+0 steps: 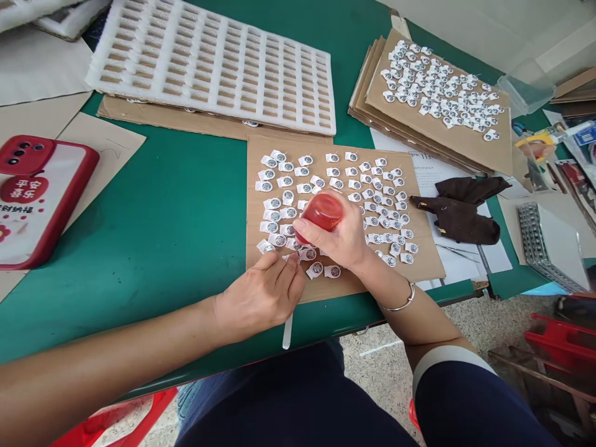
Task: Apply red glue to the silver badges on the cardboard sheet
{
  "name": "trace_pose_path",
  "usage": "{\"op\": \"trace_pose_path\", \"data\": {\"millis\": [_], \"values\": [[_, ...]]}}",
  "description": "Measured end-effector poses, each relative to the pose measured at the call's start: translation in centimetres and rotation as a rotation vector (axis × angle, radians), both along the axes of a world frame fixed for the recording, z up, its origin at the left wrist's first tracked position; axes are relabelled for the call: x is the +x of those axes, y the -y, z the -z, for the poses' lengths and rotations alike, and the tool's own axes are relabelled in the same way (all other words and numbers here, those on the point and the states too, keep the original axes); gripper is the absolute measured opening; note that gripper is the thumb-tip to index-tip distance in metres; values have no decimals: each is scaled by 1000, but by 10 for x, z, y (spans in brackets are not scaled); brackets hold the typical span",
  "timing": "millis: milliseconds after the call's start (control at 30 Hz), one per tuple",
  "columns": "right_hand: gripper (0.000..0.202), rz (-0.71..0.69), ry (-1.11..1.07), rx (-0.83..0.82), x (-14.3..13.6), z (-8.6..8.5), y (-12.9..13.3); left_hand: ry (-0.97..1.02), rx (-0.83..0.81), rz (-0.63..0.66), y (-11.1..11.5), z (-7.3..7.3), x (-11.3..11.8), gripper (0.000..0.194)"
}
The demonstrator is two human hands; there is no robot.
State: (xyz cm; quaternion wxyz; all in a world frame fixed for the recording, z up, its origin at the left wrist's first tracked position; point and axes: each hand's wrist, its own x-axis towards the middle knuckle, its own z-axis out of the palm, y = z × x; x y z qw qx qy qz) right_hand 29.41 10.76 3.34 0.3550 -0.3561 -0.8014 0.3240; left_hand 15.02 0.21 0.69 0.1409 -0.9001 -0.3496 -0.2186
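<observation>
My right hand [343, 233] is wrapped round a translucent red squeeze bottle [323, 212], its rounded base up and its lower end hidden. Close beside it, my left hand [265, 290] is closed, thumb and fingers pinched together low over the cardboard sheet [326, 288]. A slim, flat, pale tool [287, 333] sticks out below that hand; its working end is hidden. Rows of small white tabs with round dark-printed discs [315, 269] lie across the sheet, and some are covered by my hands.
A white foam tray [209, 68] with slots lies behind. More discs rest on stacked cardboard [378, 102] at back right. A dark brown cloth item [465, 217] lies on papers, near a clear ridged box [552, 242]. A red-cased phone [41, 198] is at left.
</observation>
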Motion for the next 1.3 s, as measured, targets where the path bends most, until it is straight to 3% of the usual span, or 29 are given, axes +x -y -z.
{"op": "trace_pose_path", "data": {"millis": [833, 1300], "values": [[26, -23, -32, 16, 0, 1, -1, -24, 11, -20, -1, -6, 0, 18], [27, -5, -48, 61, -1, 2, -1, -35, 22, -13, -1, -2, -2, 15]]}}
